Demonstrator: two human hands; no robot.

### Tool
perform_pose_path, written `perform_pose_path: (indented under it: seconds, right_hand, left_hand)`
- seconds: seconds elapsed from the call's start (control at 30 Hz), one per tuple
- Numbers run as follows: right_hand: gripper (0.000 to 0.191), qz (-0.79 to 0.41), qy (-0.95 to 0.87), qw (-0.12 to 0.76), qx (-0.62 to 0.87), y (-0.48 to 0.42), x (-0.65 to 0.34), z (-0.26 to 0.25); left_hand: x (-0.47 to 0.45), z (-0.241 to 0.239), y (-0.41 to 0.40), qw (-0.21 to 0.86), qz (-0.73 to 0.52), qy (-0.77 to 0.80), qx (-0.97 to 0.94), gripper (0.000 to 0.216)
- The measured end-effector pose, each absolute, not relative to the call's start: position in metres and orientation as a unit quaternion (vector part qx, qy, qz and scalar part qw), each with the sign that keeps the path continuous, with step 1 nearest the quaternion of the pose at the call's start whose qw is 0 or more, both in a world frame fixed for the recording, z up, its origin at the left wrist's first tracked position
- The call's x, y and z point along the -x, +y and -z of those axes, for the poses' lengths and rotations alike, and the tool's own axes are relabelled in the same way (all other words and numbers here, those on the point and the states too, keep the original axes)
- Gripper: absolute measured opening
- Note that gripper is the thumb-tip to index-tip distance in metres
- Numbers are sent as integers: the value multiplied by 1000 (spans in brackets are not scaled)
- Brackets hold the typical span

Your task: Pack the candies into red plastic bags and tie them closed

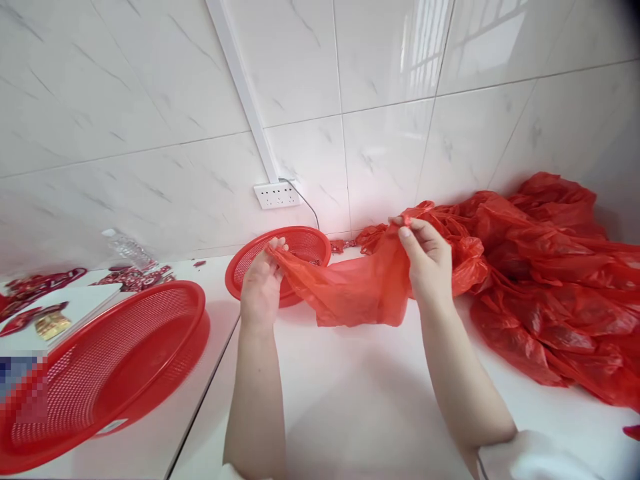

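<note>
A thin red plastic bag (357, 290) is stretched between my two hands above the white table (350, 407). My left hand (263, 283) is closed on one upper corner, in front of a small red mesh basket (237, 277). At the other upper corner, my right hand (429, 257) pinches the bag between thumb and fingers. The bag sags in the middle, and its lower edge hangs over the tabletop. Part of the small basket is hidden behind my left hand and the bag.
Red plastic bags (545, 287) lie heaped at the right against the tiled wall. A large red mesh basket (150, 360) stands at the left. Behind it are a clear plastic bottle (129, 248) and red wrappers (143, 277). A power socket (277, 195) with a cable is on the wall.
</note>
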State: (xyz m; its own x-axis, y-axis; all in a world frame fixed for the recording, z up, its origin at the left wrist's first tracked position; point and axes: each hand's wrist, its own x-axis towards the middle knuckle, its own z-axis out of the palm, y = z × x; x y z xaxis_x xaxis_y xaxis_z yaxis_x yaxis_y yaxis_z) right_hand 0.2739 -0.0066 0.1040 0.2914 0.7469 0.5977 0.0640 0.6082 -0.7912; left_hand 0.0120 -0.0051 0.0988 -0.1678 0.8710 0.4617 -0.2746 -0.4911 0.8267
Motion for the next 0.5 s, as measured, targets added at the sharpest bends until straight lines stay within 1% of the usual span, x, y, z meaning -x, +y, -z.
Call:
perform_pose_path:
  seconds: [0.07, 0.13, 0.2, 0.23, 0.27, 0.33, 0.4, 0.43, 0.5]
  right_hand:
    - [30, -224, -578, 695, 364, -15, -262, -105]
    - [33, -198, -637, 663, 340, -24, -253, -106]
    - [33, -180, -722, 605, 281, -32, -247, -109]
    - [32, -174, -770, 562, 245, -35, -244, -110]
    - [30, -169, -813, 516, 210, -37, -242, -110]
    - [24, -159, -861, 453, 168, -39, -238, -110]
    - [23, -168, -854, 458, 182, -37, -235, -108]
    - [26, -180, -836, 477, 202, -35, -234, -106]
    - [34, -210, -804, 501, 242, -28, -234, -102]
  left_hand:
    - [-26, -97, -13, 355, -696, 280, -558, 51]
    - [-38, -96, -21, 345, -640, 298, -619, 66]
    - [-49, -95, -29, 352, -571, 330, -663, 75]
    - [-54, -95, -32, 350, -541, 343, -683, 76]
    - [-58, -94, -33, 346, -514, 354, -701, 71]
    - [-63, -92, -34, 348, -482, 368, -715, 49]
    - [-65, -89, -32, 384, -484, 387, -685, 22]
    - [-65, -88, -30, 414, -491, 402, -653, 16]
    - [-64, -85, -29, 481, -490, 430, -586, 20]
